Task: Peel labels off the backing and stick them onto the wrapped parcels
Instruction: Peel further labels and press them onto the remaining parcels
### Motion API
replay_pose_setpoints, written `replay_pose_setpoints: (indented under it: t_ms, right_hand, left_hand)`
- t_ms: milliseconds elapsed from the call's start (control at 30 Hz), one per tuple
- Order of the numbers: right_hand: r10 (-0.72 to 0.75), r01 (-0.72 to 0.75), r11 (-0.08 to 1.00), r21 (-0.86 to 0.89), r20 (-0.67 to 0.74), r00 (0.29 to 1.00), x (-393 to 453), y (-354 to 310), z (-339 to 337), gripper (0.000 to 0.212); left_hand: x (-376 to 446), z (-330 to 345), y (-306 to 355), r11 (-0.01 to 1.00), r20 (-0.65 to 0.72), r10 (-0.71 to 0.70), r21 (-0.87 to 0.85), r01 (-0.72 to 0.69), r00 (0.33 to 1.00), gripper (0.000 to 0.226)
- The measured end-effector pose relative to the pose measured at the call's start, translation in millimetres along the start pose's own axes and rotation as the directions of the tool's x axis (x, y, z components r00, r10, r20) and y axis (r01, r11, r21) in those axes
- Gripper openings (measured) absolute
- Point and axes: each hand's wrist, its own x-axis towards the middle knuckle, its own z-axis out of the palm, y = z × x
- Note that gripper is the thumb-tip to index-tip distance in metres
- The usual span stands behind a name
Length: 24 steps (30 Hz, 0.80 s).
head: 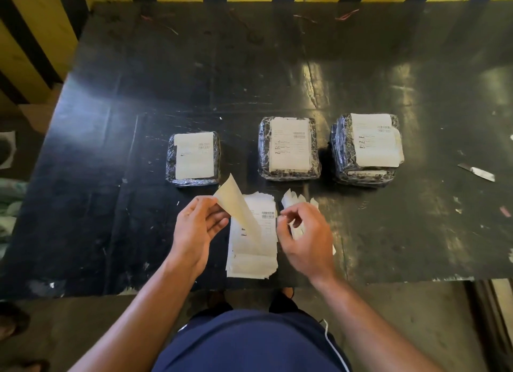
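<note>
Labels, a white printed paper stack (pixel 254 241), lie on the black surface (pixel 111 149) before three film-wrapped parcels (pixel 288 149). Left hand (pixel 194 227) pinches a lifted sheet (pixel 238 208); right hand (pixel 305 233) grips loose strips (pixel 291 198). Peeling underway; next, separate cleanly.

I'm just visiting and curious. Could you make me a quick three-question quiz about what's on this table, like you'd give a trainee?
1. How many wrapped parcels lie in the row on the black table?
2. True or false: every parcel already carries a white label.
3. Which hand lifts a sheet off the label stack? A) left B) right

Key
1. Three: left parcel, middle parcel, right parcel.
2. True.
3. A: the left hand pinches the peeled sheet; the right hand holds scraps.
</note>
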Motion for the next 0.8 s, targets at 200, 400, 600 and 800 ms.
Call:
replay_pose_setpoints:
  t_ms: [200,400,600,800]
  right_hand:
    - [-0.282,0.297,0.938,-0.180,0.108,0.953,-3,-42,25,0.026]
    - [-0.292,0.310,0.921,-0.236,0.110,0.950,5,-46,37,0.011]
    - [0.139,-0.148,0.981,0.123,0.084,0.987,21,-42,35,0.011]
    - [0.568,-0.688,0.543,0.482,0.393,0.723,47,-23,28,0.007]
  left_hand:
    - [1,0,-1,1.000,-0.029,-0.003,-0.022,0.003,1.000,0.015]
    - [-1,-2,-1,0.997,-0.023,-0.003,-0.076,0.001,1.000,0.014]
    - [-1,-10,1,0.997,-0.032,0.053,-0.046,-0.054,0.998,0.034]
    - [22,-33,2,0.947,-0.045,0.075,0.316,-0.058,0.996,0.017]
